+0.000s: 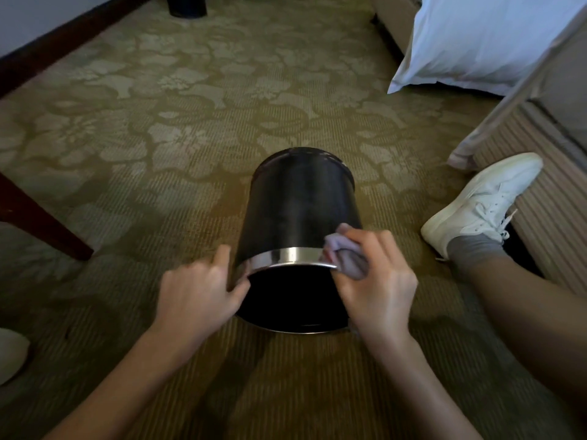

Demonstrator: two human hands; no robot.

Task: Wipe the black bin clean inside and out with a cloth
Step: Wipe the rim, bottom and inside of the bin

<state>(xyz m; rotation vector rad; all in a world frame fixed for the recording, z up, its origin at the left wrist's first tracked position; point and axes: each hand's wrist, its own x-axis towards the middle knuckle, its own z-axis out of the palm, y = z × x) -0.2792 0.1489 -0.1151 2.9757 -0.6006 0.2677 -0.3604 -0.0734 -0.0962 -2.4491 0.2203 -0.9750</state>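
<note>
Two bare forearms reach forward from the bottom edge. The left hand (pixel 197 293) grips the left side of the bin's mouth, its thumb hooked at the rim edge and its index finger laid up along the outer wall, the other fingers curled beneath. The right hand (pixel 378 281) has its fingers curled tight round a bunched grey-lilac cloth (pixel 347 254) and presses it against the right side of the rim. The black bin (pixel 301 211) lies on its side on the patterned carpet (pixel 143 138) between the hands, mouth toward the person and base pointing away. Its inside is dark and nothing shows in it. A polished silver band (pixel 279 257) circles the mouth; the black wall above has a dull sheen with faint hazy smears. To the right a bare leg ends in a grey sock (pixel 473 246) and a white shoe (pixel 479 201) beside a ribbed bed base (pixel 546 192). A dark wooden furniture leg (pixel 38 217) stands at the left. Farther off lie a white pillow (pixel 476 39) and a dark round object (pixel 185 4) by the wall.
</note>
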